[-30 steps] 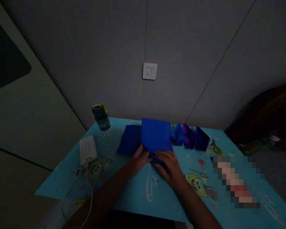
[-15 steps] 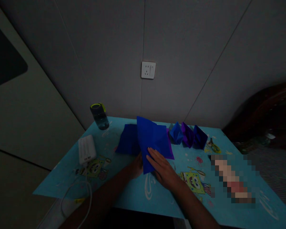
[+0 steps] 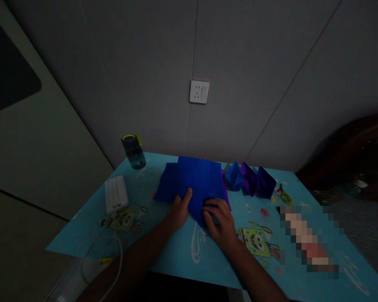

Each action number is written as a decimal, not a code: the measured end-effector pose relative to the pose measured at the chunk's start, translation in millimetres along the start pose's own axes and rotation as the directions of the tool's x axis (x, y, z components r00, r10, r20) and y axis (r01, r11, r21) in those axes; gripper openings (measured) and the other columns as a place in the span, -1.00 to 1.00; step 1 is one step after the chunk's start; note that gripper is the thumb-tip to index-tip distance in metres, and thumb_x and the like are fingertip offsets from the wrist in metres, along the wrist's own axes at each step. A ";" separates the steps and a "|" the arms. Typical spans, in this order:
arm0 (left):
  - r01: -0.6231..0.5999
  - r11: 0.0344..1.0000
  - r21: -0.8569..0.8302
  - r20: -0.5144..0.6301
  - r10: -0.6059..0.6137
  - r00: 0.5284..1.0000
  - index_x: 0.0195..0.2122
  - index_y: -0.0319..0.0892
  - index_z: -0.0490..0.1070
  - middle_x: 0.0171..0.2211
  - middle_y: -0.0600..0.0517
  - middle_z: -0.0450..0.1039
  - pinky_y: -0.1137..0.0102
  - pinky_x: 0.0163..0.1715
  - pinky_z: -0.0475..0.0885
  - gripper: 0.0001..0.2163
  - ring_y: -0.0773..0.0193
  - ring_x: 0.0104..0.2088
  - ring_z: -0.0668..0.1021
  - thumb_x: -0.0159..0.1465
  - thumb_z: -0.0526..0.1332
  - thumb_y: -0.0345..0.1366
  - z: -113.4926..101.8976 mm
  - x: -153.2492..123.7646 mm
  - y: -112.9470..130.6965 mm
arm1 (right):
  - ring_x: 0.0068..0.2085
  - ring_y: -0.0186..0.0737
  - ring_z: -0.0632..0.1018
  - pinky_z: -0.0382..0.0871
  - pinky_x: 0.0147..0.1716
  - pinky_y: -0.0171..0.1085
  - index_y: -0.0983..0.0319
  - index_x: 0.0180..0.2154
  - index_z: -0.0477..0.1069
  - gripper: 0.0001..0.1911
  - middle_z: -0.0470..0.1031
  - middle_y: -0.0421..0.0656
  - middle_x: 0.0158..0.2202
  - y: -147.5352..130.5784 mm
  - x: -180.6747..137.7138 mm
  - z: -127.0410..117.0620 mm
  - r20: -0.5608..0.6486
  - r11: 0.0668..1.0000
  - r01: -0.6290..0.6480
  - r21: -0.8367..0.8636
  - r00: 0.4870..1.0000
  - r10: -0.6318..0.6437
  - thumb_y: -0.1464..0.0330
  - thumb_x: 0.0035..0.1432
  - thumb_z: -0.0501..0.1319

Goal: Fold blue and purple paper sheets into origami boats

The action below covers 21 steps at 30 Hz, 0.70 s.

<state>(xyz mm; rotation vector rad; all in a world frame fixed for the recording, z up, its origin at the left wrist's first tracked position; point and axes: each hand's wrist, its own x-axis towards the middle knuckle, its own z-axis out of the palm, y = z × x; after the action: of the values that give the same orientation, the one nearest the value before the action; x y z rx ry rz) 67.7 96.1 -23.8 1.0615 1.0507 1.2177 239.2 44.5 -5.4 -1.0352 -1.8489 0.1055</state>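
Note:
A sheet of blue paper is tilted in front of me, its lower corner pointing toward me. My left hand pinches its lower left edge, thumb on top and fingers hidden beneath. At the lower right edge, my right hand grips the same sheet with bent fingers. Under it lie a darker blue paper, showing at the left, and a purple sheet, showing as a strip at the right. Folded paper shapes stand close by: a light blue one, a purple one and a dark blue one.
Scissors lie right of the folded shapes, near a blurred-out patch. A water bottle stands at the back left. A white power bank with a cable lies at the left of the patterned tablecloth. Behind is a wall socket.
The raised blue sheet has turned flatter and spread out. My left thumb has come onto its top side, and my right hand's fingers have gone from stretched flat to bent at its edge.

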 end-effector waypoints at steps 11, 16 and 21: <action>0.168 0.981 0.101 0.418 -0.195 0.887 -0.03 -0.20 0.51 -0.08 -0.13 0.60 0.12 -0.01 0.47 -0.54 -0.03 -0.07 0.61 0.04 0.45 -0.19 -3.5 8.7 21.1 | 0.04 0.00 0.54 0.45 -0.01 -0.05 0.14 0.16 0.35 -0.36 0.48 -0.01 0.11 27.5 13.0 -37.8 0.176 0.388 -0.721 0.574 0.572 0.801 0.06 0.08 0.33; 0.143 0.965 0.220 0.565 -0.246 0.788 0.00 -0.17 0.51 -0.05 -0.09 0.59 0.13 -0.03 0.47 -0.55 -0.03 -0.05 0.60 0.07 0.42 -0.20 -14.6 9.3 34.0 | -0.26 -0.03 0.66 0.55 -0.21 -0.09 0.22 -0.03 0.46 -0.47 0.64 -0.05 -0.16 21.2 15.1 -47.0 0.538 0.163 -0.819 0.549 0.497 0.681 0.13 -0.01 0.42; 0.084 0.958 0.273 0.614 -0.241 0.752 -0.01 -0.13 0.51 -0.07 -0.07 0.60 0.16 -0.06 0.47 -0.58 0.00 -0.08 0.61 0.10 0.39 -0.17 -18.5 10.7 34.5 | -0.07 0.01 0.62 0.55 -0.10 -0.03 0.18 0.00 0.42 -0.44 0.59 -0.05 -0.02 20.3 9.6 -32.6 0.448 0.362 -0.760 0.539 0.623 0.642 0.15 -0.02 0.44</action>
<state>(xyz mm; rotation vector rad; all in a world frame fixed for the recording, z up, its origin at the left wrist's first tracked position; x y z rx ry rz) 43.8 109.5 6.1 1.4018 0.7201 0.5091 275.3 52.5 8.5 -1.1965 -1.1371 1.3659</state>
